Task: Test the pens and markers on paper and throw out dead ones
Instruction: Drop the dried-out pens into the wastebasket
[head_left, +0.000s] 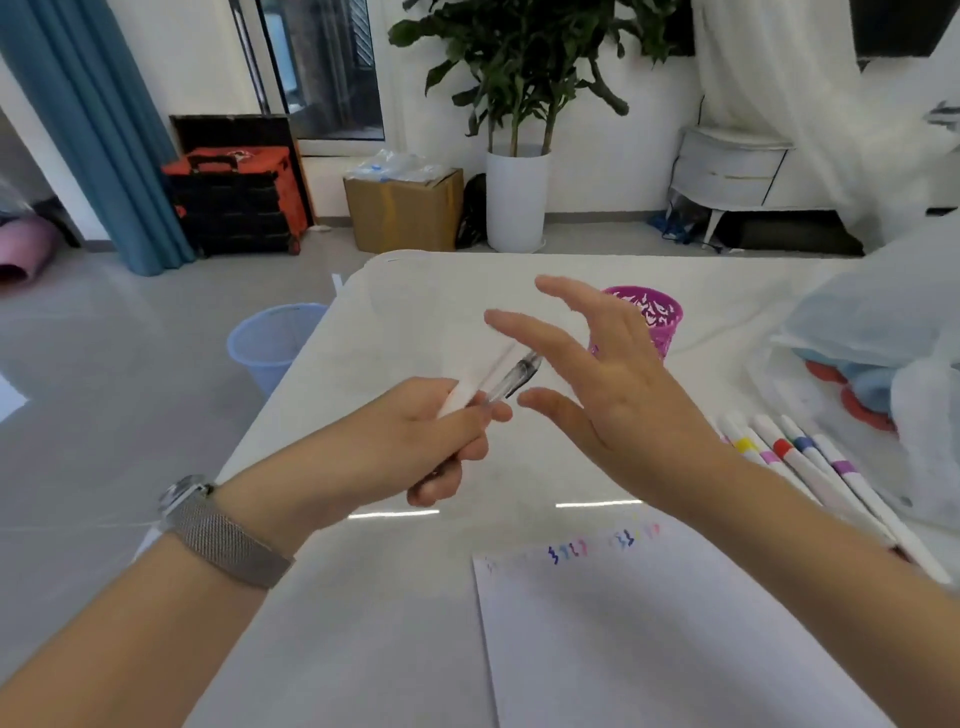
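Above the white desk (395, 613), the left hand (415, 436) grips a pen (498, 382) while the right hand (613, 384) is spread open just beside its dark tip

The pen has a white grip and a clear barrel, blurred; the paper (675, 649) with coloured squiggles lies near the front edge, capped markers (810, 467) in a row at right, a purple mesh cup (657, 319) behind the right hand, a blue bin (270, 343) on the floor off the left edge

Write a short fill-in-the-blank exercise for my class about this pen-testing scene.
1. The pen is gripped by the ____ hand.
2. The right hand is ____, holding nothing.
3. The sheet of paper carries coloured ____ along its top edge.
4. The mesh pen cup is ____ in colour.

Missing words: left; open; squiggles; purple
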